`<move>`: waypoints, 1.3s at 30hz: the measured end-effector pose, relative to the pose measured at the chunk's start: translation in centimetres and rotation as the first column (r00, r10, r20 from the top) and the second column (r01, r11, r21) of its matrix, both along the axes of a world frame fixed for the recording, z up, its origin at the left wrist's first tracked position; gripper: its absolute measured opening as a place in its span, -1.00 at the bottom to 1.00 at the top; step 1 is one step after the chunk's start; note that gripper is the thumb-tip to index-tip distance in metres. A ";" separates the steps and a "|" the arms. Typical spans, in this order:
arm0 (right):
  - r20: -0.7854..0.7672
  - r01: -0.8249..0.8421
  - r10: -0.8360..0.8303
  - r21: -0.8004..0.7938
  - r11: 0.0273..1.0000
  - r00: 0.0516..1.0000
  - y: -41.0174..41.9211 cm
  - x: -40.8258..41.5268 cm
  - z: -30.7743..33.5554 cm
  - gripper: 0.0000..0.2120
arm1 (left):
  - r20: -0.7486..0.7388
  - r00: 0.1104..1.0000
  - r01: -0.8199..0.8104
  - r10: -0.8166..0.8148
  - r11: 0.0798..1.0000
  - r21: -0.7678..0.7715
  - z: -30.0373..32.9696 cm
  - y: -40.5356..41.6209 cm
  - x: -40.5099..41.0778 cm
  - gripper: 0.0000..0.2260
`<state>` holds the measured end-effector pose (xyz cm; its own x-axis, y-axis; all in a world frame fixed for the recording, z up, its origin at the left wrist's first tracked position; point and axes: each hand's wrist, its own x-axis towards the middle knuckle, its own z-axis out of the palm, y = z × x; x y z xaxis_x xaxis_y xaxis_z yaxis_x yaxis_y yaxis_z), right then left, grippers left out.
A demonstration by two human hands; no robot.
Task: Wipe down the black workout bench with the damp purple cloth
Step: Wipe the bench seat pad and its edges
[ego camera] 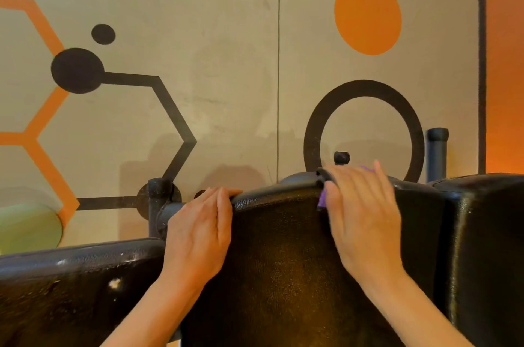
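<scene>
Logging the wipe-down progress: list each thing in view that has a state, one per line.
left hand: fingers curled over the top edge of the black bench pad, gripping it
right hand: flat, pressing the purple cloth against the pad's top
purple cloth: mostly hidden under the hand, only slivers showing
black bench pad: upright, held steady, mid-wipe
</scene>
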<state>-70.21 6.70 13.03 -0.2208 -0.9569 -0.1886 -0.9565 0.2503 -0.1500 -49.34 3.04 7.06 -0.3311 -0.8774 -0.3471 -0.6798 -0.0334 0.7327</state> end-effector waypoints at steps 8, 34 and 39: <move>0.072 -0.289 0.285 0.045 0.956 0.956 0.1 4.9 -1.0 -0.62 | 0.028 1.000 0.009 -0.009 1.000 0.003 0.3 -0.1 -0.1 -0.58; 0.042 0.124 -0.122 -0.039 0.992 0.992 1.8 -7.0 0.0 -0.64 | 0.311 0.940 0.161 -0.139 0.986 -0.046 2.3 -1.9 -7.9 -0.45; 0.055 0.247 -0.243 -0.064 0.967 0.968 0.0 -2.3 -0.8 -0.64 | 0.294 0.948 0.153 -0.119 0.983 -0.097 2.1 -2.0 -8.2 -0.51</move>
